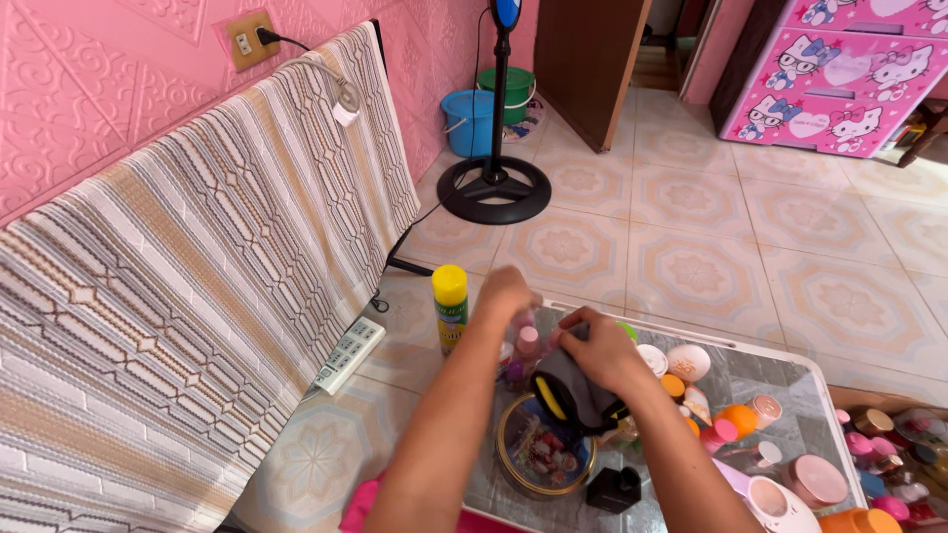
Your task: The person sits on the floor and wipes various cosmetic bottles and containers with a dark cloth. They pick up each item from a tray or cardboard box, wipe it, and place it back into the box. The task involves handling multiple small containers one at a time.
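mid-sort on the low marbled tabletop: right hand closed around a dark grey soft pouch with yellow trim above the round gold-rimmed tin, left hand curled over small pink-capped bottles, grip probably loose but blurred; next move needs a steady pouch.

A yellow-capped spray can with a green-and-yellow label stands at the low table's left edge.
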